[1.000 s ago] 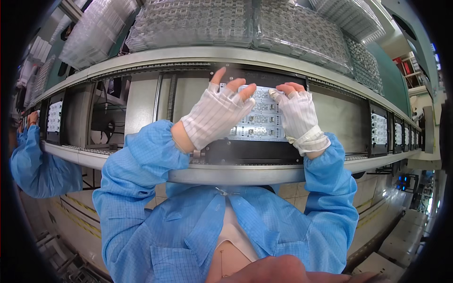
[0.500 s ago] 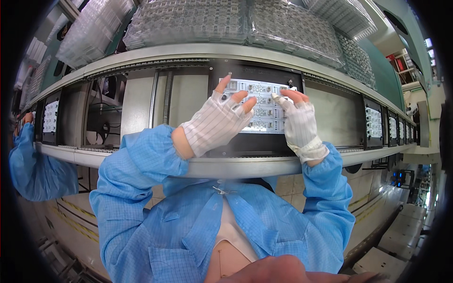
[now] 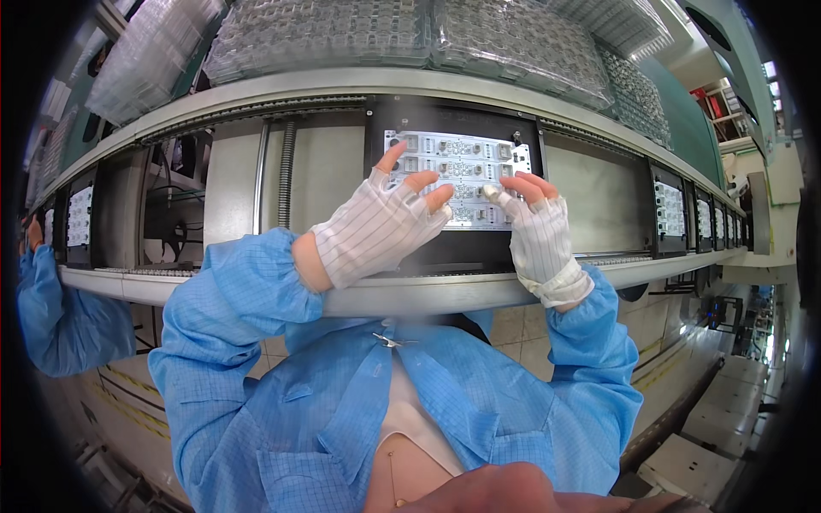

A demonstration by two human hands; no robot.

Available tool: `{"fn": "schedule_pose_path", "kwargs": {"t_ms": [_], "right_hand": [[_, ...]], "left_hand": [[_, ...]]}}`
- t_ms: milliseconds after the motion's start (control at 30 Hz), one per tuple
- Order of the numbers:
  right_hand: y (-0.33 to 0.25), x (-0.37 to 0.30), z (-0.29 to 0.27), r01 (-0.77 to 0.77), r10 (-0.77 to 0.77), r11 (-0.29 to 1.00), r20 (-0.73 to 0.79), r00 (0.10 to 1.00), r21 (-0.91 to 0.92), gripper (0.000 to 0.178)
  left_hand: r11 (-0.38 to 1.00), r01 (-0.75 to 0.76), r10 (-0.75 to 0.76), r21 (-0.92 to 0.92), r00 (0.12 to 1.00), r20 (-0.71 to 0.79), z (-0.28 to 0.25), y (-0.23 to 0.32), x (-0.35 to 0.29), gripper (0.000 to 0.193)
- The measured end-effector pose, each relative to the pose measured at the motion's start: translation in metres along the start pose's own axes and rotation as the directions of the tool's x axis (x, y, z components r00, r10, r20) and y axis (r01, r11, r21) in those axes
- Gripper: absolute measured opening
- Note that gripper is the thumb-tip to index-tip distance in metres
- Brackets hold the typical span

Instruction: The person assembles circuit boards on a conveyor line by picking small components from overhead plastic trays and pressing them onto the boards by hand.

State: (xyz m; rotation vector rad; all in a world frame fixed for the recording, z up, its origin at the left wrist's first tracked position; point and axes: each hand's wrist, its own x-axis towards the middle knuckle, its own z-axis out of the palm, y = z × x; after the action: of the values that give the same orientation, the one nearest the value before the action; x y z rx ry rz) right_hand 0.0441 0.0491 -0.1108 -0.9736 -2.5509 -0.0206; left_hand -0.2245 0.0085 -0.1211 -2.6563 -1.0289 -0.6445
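A white circuit board (image 3: 466, 217) with rows of small square parts lies in a black carrier plate (image 3: 453, 252) on the conveyor in front of me. Over the board's left side, my left hand (image 3: 380, 224) is open, its fingers spread. My right hand (image 3: 540, 235) hovers at the right edge with bent fingers, the thumb pointing at the lower rows and a little apart from the forefinger. Nothing shows in either hand; whether the fingertips touch the board I cannot tell. Both hands wear white striped gloves with bare fingertips, and the right thumb has a white cover.
Stacked clear plastic trays (image 3: 522, 47) stand beyond the conveyor's far rail (image 3: 325, 84). The near rail (image 3: 428, 295) runs under my wrists. More boards in carriers (image 3: 670, 208) sit along the line to the right. At far left, another person's blue sleeve (image 3: 81, 299) reaches to the conveyor.
Both hands have moved nearer to me across the board, the right one from the upper rows to the lower ones. The whole view has shifted slightly.
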Motion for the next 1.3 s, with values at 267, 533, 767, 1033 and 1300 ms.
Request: {"fn": "schedule_pose_path", "kwargs": {"t_ms": [267,533,767,1033,1300], "right_hand": [[-0.021,-0.010,-0.006,0.090,-0.067,0.981,0.129,0.989,-0.175,0.048],[0.072,0.059,-0.004,0.108,-0.112,0.994,-0.214,0.970,-0.029,0.045],[0.083,0.123,0.045,0.244,-0.268,0.883,-0.005,0.963,-0.401,0.056],[0.077,0.113,0.028,0.191,-0.238,0.928,-0.114,0.965,-0.319,0.064],[0.057,0.098,0.017,0.082,-0.154,0.934,-0.184,0.971,-0.347,0.070]], "left_hand": [[0.999,0.037,-0.037,-0.001,0.999,0.041,-0.002,0.006,-0.001,0.023],[0.986,0.128,-0.140,-0.105,0.983,-0.120,-0.012,-0.022,-0.001,0.028],[0.979,0.139,-0.170,-0.151,0.962,-0.216,-0.015,-0.038,-0.004,0.027],[0.983,0.134,-0.162,-0.129,0.956,-0.245,-0.014,-0.036,-0.004,0.025],[0.914,0.403,-0.399,0.053,0.915,-0.060,-0.017,-0.039,-0.005,0.040]]}}
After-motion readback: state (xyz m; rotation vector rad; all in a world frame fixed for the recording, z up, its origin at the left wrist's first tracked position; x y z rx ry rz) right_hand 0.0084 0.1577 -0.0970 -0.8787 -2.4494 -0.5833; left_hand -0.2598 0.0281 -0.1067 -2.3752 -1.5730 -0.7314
